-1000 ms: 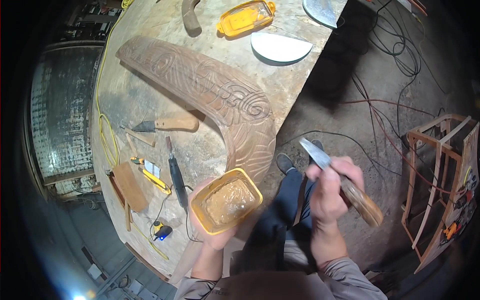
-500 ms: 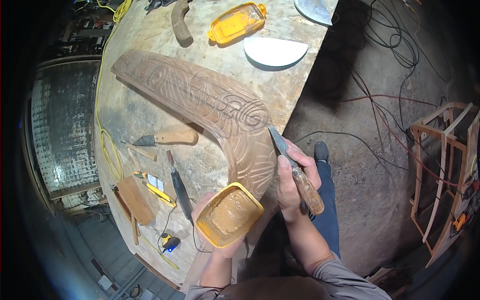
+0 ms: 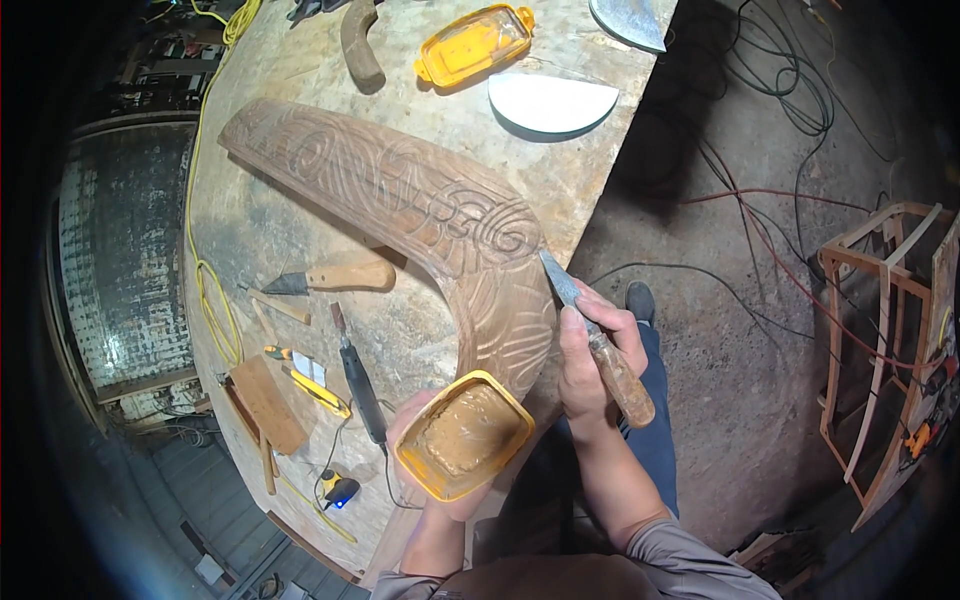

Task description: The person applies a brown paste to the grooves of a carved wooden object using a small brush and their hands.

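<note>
Head view shows a long wooden bench (image 3: 300, 330) carrying a large curved wood carving (image 3: 400, 195) cut with spirals and grooves, its bent lower end at the bench edge nearest the person. Beyond it lie a yellow lidded box (image 3: 475, 45) and a white half-round plate (image 3: 550, 100); beside it sit a wooden-handled trowel (image 3: 335, 277) and a slim dark rotary tool (image 3: 358, 385).

The left hand (image 3: 430, 470) cups a yellow tub of brown paste (image 3: 463, 435) from below, fingers curled under its rim, held just off the carving's lower end. The right hand (image 3: 590, 350) is clenched round the wooden handle of a putty knife (image 3: 595, 335), whose blade tip touches the carving's outer edge near a spiral.

Risks, as I judge them: the blade could skid off the curved edge and score the carved grooves if pressed at too steep an angle, and the tilted tub could spill paste onto the work.
</note>
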Demonstrator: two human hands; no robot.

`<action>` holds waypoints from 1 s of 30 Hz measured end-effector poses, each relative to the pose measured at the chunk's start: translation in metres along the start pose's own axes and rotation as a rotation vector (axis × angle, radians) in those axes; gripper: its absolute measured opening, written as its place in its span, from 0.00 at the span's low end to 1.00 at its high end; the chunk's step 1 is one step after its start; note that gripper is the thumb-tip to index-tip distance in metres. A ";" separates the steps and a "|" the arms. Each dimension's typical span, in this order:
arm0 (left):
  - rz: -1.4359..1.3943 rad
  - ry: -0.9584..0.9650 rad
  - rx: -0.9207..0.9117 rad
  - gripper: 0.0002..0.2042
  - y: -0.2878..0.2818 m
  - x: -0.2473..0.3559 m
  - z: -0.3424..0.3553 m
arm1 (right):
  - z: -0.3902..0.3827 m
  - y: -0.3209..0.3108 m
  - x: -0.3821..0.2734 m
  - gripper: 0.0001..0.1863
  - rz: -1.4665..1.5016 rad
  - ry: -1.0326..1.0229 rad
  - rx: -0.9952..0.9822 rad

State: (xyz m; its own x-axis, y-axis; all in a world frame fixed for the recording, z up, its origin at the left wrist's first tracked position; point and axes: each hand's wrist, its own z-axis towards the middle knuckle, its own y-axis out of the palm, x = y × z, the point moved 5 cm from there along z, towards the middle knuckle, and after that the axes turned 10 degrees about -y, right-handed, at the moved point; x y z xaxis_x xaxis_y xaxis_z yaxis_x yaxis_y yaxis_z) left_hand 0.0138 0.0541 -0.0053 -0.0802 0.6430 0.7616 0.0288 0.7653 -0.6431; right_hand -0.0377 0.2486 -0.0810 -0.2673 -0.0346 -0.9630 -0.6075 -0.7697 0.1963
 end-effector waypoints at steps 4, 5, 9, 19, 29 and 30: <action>0.017 0.004 -0.034 0.46 -0.001 -0.001 0.000 | 0.001 -0.003 0.001 0.10 -0.022 0.010 -0.006; 0.018 0.009 -0.047 0.47 -0.001 -0.001 0.001 | 0.003 -0.005 0.001 0.09 -0.014 0.019 0.000; -0.160 0.014 0.031 0.41 0.002 0.002 0.005 | 0.011 -0.025 -0.009 0.08 0.194 0.197 0.115; -0.405 0.048 0.070 0.36 -0.001 0.021 0.017 | 0.124 -0.056 -0.059 0.27 0.235 0.395 -0.797; -0.764 -0.264 0.512 0.37 0.046 0.028 -0.053 | 0.186 -0.014 -0.050 0.16 0.644 0.415 -0.983; -0.770 -0.286 0.550 0.37 0.056 0.035 -0.058 | 0.199 -0.011 -0.040 0.11 0.722 0.382 -0.810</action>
State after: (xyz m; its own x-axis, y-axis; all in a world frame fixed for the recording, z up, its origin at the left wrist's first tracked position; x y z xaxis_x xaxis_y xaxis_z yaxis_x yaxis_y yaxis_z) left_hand 0.0700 0.1213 -0.0101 -0.1225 -0.1114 0.9862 -0.5934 0.8048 0.0172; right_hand -0.1694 0.3851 -0.0075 -0.0290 -0.7186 -0.6949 0.2910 -0.6711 0.6819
